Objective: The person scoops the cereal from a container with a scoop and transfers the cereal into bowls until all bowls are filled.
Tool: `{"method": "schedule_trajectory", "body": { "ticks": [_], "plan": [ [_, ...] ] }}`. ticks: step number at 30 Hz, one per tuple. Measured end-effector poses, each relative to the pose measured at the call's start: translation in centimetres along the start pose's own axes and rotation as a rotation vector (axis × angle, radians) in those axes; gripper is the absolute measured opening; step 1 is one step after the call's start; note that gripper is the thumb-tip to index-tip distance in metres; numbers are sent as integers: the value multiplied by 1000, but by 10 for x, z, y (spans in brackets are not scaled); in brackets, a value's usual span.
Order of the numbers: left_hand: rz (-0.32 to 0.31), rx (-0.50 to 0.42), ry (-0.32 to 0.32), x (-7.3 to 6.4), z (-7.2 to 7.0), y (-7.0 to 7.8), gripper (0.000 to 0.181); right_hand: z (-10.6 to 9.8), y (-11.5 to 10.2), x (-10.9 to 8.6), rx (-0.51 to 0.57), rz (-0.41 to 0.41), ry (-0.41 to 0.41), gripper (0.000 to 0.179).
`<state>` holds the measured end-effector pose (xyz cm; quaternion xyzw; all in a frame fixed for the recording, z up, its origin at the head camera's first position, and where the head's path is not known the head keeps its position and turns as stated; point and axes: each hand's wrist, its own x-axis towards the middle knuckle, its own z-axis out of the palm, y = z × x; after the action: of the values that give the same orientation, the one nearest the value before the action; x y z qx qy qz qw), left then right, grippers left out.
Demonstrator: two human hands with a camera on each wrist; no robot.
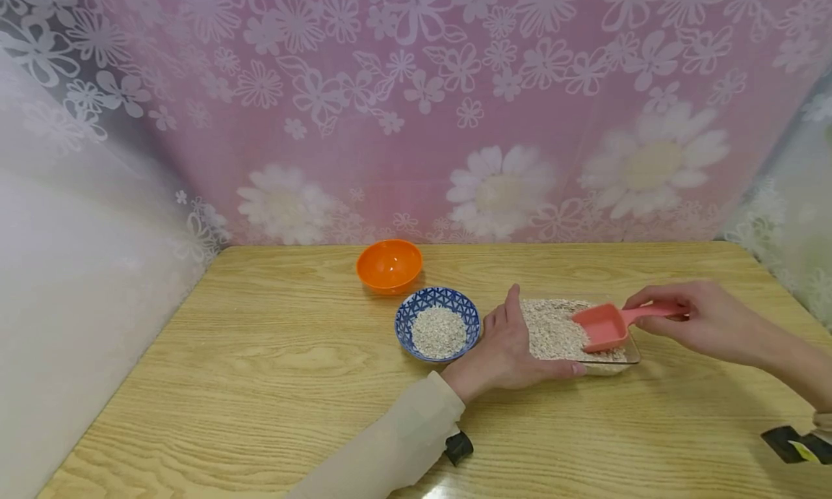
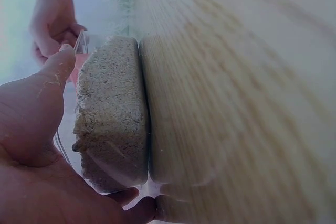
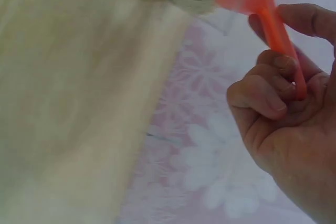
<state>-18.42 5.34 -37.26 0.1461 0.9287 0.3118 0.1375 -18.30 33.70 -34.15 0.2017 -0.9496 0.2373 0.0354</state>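
A pink scoop (image 1: 605,326) dips into rolled oats (image 1: 552,329) inside a clear rectangular container (image 1: 633,356). Its handle is held by my right hand (image 1: 711,322), thumb and fingers wrapped around it, as the right wrist view also shows (image 3: 283,93). My left hand (image 1: 513,344) holds the container's left end, the thumb lying along the near rim. From the left wrist, the oats (image 2: 113,108) appear through the clear wall, with fingers around the end. Just left of that hand is a blue-and-white patterned bowl (image 1: 404,324) with oats in it.
An orange bowl (image 1: 390,266) stands behind the patterned bowl, near the back edge of the wooden table (image 1: 260,383). A pink floral curtain (image 1: 390,159) hangs behind the table, with pale sheets at both sides.
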Motion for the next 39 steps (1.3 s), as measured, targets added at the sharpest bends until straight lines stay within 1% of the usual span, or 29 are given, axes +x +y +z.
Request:
{"method": "schedule_trajectory", "body": {
  "ticks": [4, 7, 9, 14, 19, 22, 25, 30, 34, 39],
  "plan": [
    [-2, 12, 1, 0, 0, 0, 134, 9, 17, -2, 175, -6, -7, 21],
    [-6, 22, 2, -1, -1, 0, 134, 16, 25, -4, 269, -37, -27, 24],
    [-8, 29, 3, -1, -1, 0, 133, 20, 27, -4, 309, -67, -35, 26],
    [-5, 34, 2, -1, 0, 1, 133, 27, 27, -4, 331, -105, -12, 28],
    [-2, 34, 3, -1, -1, 0, 133, 32, 22, -3, 344, -133, 18, 29],
    [-8, 29, 1, -1, -1, 0, 133, 34, 16, -3, 337, -126, 27, 29],
    [-14, 22, 1, -1, 0, 0, 133, 36, 11, -2, 318, -100, 39, 29],
    [-11, 22, 4, -1, 0, 1, 133, 38, 8, -2, 311, -69, 42, 30],
    [-10, 19, 0, -1, 0, 1, 132, 38, 11, -1, 322, -75, 40, 31],
    [-13, 17, -7, 0, -1, 1, 132, 36, 16, -1, 345, -110, 38, 33]
  ]
}}
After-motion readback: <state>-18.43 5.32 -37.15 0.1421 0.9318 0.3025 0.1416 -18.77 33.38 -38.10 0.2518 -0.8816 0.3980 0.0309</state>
